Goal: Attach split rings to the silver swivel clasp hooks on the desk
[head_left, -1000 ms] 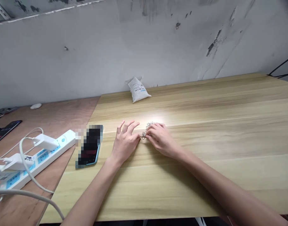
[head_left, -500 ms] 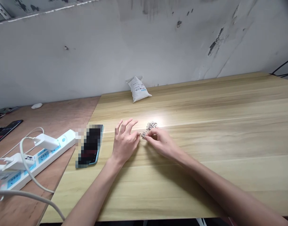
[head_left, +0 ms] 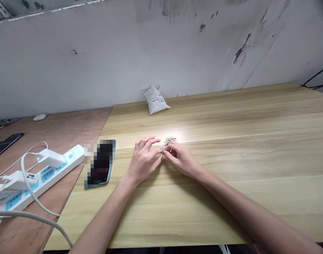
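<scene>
A small heap of thin metal rings [head_left: 170,140] lies on the light wooden table [head_left: 230,148] under a bright spot of light. My left hand [head_left: 144,160] and my right hand [head_left: 180,158] meet at the near edge of the heap. Thumb and forefinger of each hand pinch small rings between them. The other fingers of my left hand are raised and spread. The fingers of my right hand are curled over the rings.
A phone [head_left: 100,163] lies left of my left hand. A white power strip [head_left: 42,174] with chargers and cables sits on the brown table at left. A small white bag [head_left: 155,100] stands by the wall. Another phone [head_left: 5,143] lies far left.
Both hands have stayed at the heap, with small finger movements. My left hand's fingers have lowered and shifted slightly right toward the rings.
</scene>
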{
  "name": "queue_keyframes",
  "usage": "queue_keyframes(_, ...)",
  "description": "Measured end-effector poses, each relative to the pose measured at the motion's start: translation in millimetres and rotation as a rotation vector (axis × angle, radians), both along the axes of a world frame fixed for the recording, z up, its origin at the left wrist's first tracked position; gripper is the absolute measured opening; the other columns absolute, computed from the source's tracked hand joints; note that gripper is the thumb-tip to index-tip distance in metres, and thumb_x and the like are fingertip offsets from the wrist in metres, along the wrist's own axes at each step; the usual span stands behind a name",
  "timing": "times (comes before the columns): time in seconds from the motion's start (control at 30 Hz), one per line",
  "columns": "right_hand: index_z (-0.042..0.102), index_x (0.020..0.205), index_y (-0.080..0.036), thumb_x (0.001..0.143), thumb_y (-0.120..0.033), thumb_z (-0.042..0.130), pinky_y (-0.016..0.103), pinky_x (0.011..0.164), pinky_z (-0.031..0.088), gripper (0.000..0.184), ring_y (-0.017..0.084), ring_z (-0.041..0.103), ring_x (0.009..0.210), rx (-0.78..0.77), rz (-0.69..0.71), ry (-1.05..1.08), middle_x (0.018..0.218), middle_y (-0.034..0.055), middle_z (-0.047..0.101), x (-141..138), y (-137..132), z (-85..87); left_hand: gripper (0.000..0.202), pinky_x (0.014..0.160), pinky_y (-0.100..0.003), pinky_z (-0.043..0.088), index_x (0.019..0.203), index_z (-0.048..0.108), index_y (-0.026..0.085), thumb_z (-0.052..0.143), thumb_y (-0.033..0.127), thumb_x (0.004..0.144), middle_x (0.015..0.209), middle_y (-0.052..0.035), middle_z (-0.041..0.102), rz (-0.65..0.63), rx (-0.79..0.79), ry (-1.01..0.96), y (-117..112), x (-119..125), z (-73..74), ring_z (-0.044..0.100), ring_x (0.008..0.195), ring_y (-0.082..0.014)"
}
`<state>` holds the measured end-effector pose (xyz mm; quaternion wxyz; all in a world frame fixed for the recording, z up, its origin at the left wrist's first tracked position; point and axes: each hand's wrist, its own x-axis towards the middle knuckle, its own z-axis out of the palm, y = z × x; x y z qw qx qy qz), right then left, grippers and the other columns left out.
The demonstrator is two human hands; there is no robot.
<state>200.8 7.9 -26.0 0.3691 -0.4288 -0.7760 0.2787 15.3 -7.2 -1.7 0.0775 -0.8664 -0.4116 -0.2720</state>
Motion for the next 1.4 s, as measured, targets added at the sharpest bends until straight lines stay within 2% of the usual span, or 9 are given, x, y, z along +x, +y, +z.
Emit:
queue_keyframes(0.27, 0.058, 0.076, -0.020, 0.091, -0.023, 0.053, 0.028, 0.059, 0.037, 0.017, 0.013, 0.050, 0.061, -0.015, -0.009, 0.008, 0.073, 0.0008, 0.059, 1, 0, 1.3, 0.018, 0.102, -0.047, 0.041, 0.095, 0.073, 0.022, 0.056, 0.017, 0.091, 0.127, -0.0071, 0.063, 0.007, -0.034, -0.019, 1, 1, -3.4, 0.051, 0.125, -0.0265)
queue_keyframes(0.5, 0.063, 0.082, -0.020, 0.092, -0.022, 0.056, 0.036, 0.083, 0.037, 0.012, 0.018, 0.057, 0.089, 0.174, -0.051, -0.128, 0.088, 0.0037, 0.063, 2, -2, 3.6, 0.013, 0.115, -0.056, 0.026, 0.089, 0.074, 0.026, 0.062, 0.022, 0.088, 0.133, -0.0049, 0.059, 0.069, -0.027, -0.048, 0, 1, -3.2, 0.045, 0.133, -0.0277)
queue_keyframes(0.8, 0.064, 0.080, -0.021, 0.090, -0.021, 0.058, 0.043, 0.089, 0.041, 0.012, 0.023, 0.058, 0.097, 0.268, -0.091, -0.169, 0.094, 0.0068, 0.066, 0, -4, 4.7, 0.012, 0.116, -0.059, 0.024, 0.085, 0.073, 0.025, 0.061, 0.024, 0.088, 0.133, -0.0051, 0.059, 0.090, -0.064, -0.049, -1, 2, -2.0, 0.043, 0.135, -0.0280)
queue_keyframes(0.87, 0.065, 0.081, -0.021, 0.089, -0.020, 0.058, 0.047, 0.095, 0.041, 0.011, 0.026, 0.057, 0.108, 0.320, -0.082, -0.205, 0.099, 0.0078, 0.067, -1, -4, 3.1, 0.012, 0.117, -0.060, 0.022, 0.083, 0.072, 0.025, 0.062, 0.024, 0.087, 0.134, -0.0048, 0.059, 0.106, -0.066, -0.043, -1, 1, -3.2, 0.042, 0.135, -0.0283)
queue_keyframes(0.97, 0.067, 0.081, -0.021, 0.087, -0.019, 0.060, 0.054, 0.106, 0.034, 0.009, 0.030, 0.050, 0.124, 0.435, -0.096, -0.295, 0.108, 0.0082, 0.067, -3, -3, 0.6, 0.011, 0.117, -0.061, 0.019, 0.081, 0.072, 0.025, 0.062, 0.024, 0.086, 0.135, -0.0043, 0.058, 0.136, -0.046, -0.034, 0, -1, -4.0, 0.041, 0.136, -0.0287)
queue_keyframes(1.1, 0.068, 0.081, -0.020, 0.088, -0.014, 0.055, 0.055, 0.112, 0.028, 0.016, 0.031, 0.047, 0.130, 0.615, -0.142, -0.420, 0.114, 0.0082, 0.067, -8, -7, 0.4, 0.012, 0.117, -0.061, 0.019, 0.082, 0.071, 0.024, 0.061, 0.023, 0.088, 0.135, -0.0047, 0.059, 0.132, -0.007, -0.022, 0, 0, -1.5, 0.043, 0.135, -0.0285)
queue_keyframes(1.23, 0.068, 0.094, -0.016, 0.088, -0.007, 0.051, 0.056, 0.117, 0.021, 0.020, 0.032, 0.038, 0.137, 0.743, -0.105, -0.536, 0.121, 0.0132, 0.063, -11, -15, 2.4, 0.011, 0.117, -0.062, 0.019, 0.082, 0.071, 0.023, 0.061, 0.023, 0.088, 0.134, -0.0053, 0.059, 0.147, 0.017, -0.037, 1, -3, 2.4, 0.043, 0.135, -0.0289)
queue_keyframes(1.33, 0.068, 0.092, -0.019, 0.088, -0.007, 0.050, 0.056, 0.118, 0.020, 0.021, 0.029, 0.039, 0.137, 0.726, -0.056, -0.540, 0.122, 0.0125, 0.063, -10, -17, 5.8, 0.010, 0.116, -0.062, 0.021, 0.082, 0.071, 0.023, 0.062, 0.022, 0.087, 0.132, -0.0057, 0.060, 0.184, 0.038, -0.097, 4, -8, 3.4, 0.044, 0.134, -0.0285)
queue_keyframes(1.4, 0.067, 0.085, -0.020, 0.089, -0.014, 0.053, 0.057, 0.116, 0.022, 0.016, 0.028, 0.046, 0.131, 0.628, -0.084, -0.468, 0.114, 0.0113, 0.065, -7, -15, 9.0, 0.010, 0.115, -0.061, 0.023, 0.082, 0.071, 0.023, 0.062, 0.022, 0.087, 0.131, -0.0059, 0.061, 0.194, 0.063, -0.130, 4, -8, 3.2, 0.044, 0.134, -0.0283)
